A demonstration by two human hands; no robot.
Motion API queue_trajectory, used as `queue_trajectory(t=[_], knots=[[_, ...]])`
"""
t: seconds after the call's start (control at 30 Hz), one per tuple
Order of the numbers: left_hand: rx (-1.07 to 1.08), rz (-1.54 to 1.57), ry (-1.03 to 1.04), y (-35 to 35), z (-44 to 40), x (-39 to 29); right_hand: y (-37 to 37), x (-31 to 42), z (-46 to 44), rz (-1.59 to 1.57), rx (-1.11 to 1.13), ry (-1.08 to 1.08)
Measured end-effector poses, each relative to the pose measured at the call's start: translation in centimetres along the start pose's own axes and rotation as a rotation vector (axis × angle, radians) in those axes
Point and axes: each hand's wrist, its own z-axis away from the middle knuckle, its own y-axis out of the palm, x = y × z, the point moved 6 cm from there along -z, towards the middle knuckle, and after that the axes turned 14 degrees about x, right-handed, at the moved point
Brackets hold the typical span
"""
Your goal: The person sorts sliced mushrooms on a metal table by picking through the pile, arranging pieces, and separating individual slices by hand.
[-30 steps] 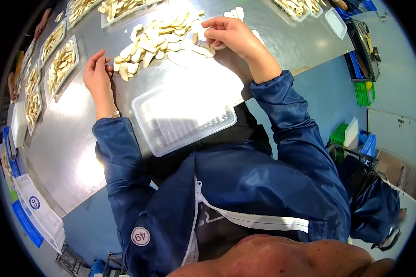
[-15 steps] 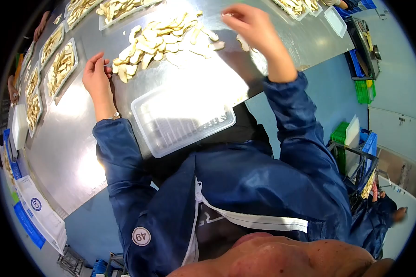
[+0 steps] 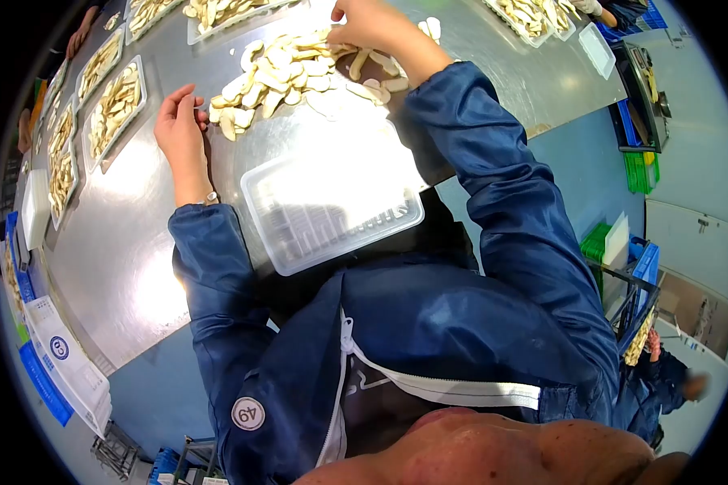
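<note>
Head view: your right hand (image 3: 370,23) is returning leftward to the heaped pale, flat slices (image 3: 279,77) on the silvery metal counter (image 3: 121,234), fingers curling, hold unclear; your left hand (image 3: 179,128) is resting loosely open, seemingly empty, so both are flanking them.

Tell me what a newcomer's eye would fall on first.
Probably the heap of pale slices on the metal table, with the left hand beside it and the right hand at its far edge. Next, the clear plastic tray at the table's near edge, partly washed out by glare.
</note>
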Motion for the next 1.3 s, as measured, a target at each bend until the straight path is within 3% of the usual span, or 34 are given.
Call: queue_trajectory(t=[0.13, 0.23, 0.33, 0.57, 0.7, 0.83, 0.93, 1.3], knots=[[-0.004, 0.006, -0.001, 0.0, 0.1, 0.0, 0.0, 0.0, 1.2, 0.055, -0.098, -0.128], [-0.003, -0.007, -0.007, 0.1, 0.2, 0.0, 0.5, -0.2, 2.7, 0.219, -0.126, -0.067], [0.004, -0.023, -0.017, 0.0, 0.1, -0.1, 1.0, -1.0, 2.8, 0.047, -0.028, -0.132], [0.006, -0.026, -0.012, -0.4, -0.1, 0.3, 1.1, -1.6, 2.5, 0.083, -0.076, -0.135], [0.011, 0.01, -0.014, -0.4, -0.2, 0.6, 0.0, -3.5, 4.0, -0.123, -0.151, -0.024], [0.009, -0.002, -0.016, -0.2, 0.0, 0.2, 0.1, -5.3, 6.4, -0.605, -0.121, -0.063], [0.013, -0.01, -0.018, 0.0, 0.1, 0.1, 0.2, -6.5, 7.8, -0.757, -0.118, -0.08], [0.005, -0.001, -0.023, -0.3, 0.0, 0.2, 0.8, -6.3, 9.8, -0.645, -0.109, -0.089]])
